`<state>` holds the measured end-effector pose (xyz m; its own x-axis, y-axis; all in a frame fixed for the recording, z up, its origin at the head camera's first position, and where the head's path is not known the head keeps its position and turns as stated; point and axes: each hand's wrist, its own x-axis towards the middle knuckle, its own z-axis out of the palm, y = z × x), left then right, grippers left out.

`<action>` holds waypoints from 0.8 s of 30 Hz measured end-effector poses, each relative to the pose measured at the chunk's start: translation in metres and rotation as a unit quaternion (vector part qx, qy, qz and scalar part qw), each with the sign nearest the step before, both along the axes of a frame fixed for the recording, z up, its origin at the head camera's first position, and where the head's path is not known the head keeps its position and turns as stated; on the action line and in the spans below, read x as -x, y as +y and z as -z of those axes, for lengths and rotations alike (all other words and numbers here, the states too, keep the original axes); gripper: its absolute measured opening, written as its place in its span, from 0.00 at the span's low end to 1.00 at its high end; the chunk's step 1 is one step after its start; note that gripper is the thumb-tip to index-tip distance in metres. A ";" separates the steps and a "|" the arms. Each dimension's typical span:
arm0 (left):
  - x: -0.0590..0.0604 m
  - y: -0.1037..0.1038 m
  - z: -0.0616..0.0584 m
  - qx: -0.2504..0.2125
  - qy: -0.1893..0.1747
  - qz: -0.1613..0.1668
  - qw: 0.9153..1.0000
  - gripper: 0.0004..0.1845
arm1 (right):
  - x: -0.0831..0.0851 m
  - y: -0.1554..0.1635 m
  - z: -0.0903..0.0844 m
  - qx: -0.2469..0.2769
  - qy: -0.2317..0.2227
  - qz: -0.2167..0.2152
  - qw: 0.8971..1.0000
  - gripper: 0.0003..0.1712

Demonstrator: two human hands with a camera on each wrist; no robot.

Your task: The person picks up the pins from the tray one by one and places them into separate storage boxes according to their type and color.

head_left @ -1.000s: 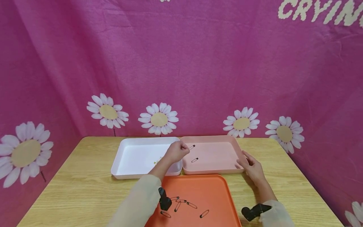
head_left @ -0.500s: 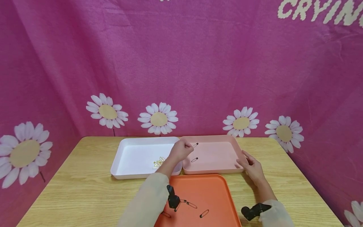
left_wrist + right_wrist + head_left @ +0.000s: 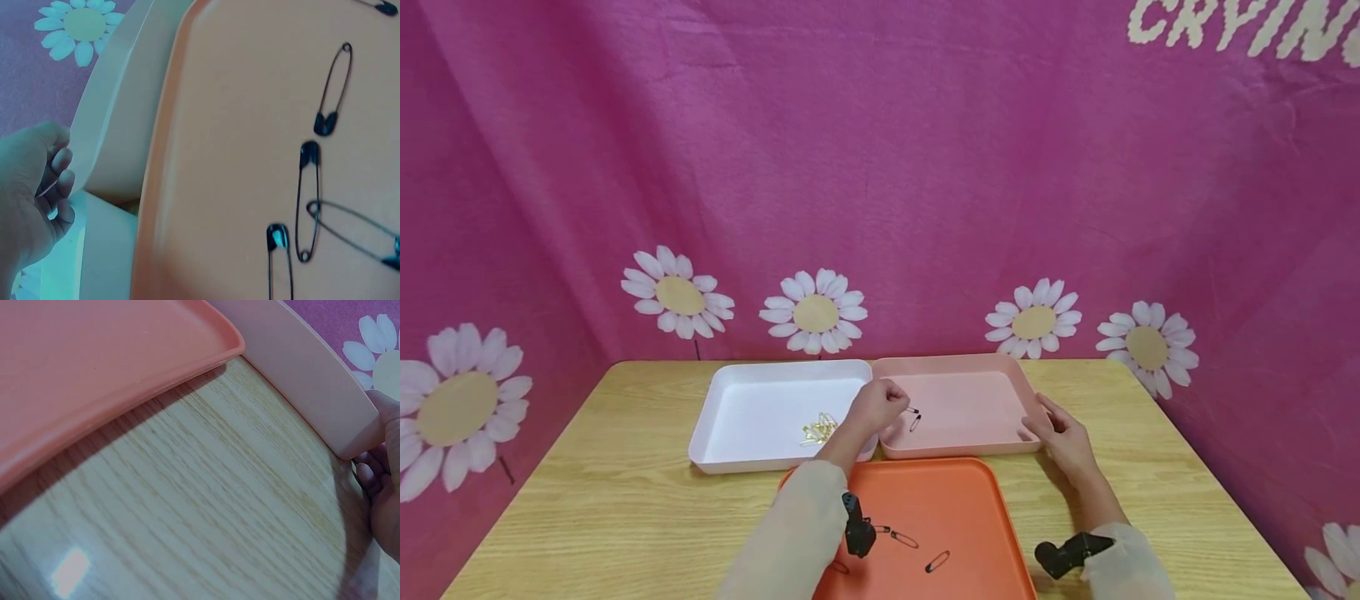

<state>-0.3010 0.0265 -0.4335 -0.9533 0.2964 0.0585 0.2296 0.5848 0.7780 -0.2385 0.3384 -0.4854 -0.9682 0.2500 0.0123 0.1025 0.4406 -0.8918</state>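
Note:
My left hand hovers over the left side of the pink tray, its fingers loosely curled with nothing showing between them. Just past the fingertips, two black safety pins lie close together in that tray. In the left wrist view the left hand appears beside the tray walls. My right hand grips the pink tray at its front right corner; the right wrist view shows fingers bent against the outside of the corner. Several black safety pins lie on the orange tray, some hidden behind the left forearm.
A white tray stands left of the pink one, with a small heap of gold safety pins inside. All the trays are on a wooden table. Behind it hangs a magenta cloth with daisies.
The pin that my left hand pinched has been let go and now lies in the pink tray near the other one. The left hand has shifted slightly right; the right hand stays at the tray corner.

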 end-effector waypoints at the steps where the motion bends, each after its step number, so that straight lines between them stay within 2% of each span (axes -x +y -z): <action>1: 0.000 -0.001 0.001 -0.005 -0.003 0.004 1.000 0.06 | 0.000 0.000 0.000 0.000 0.001 0.000 1.000 0.39; 12: -0.005 -0.018 -0.002 -0.027 0.008 0.059 0.998 0.07 | 0.000 -0.001 -0.002 0.009 -0.001 -0.007 1.000 0.39; 17: -0.011 -0.027 -0.006 -0.014 -0.005 0.071 0.997 0.08 | 0.000 -0.002 -0.002 0.008 -0.002 -0.010 1.000 0.39; 24: -0.022 -0.041 -0.011 0.013 0.017 0.103 0.994 0.08 | -0.001 -0.002 -0.002 0.003 -0.005 -0.011 1.000 0.39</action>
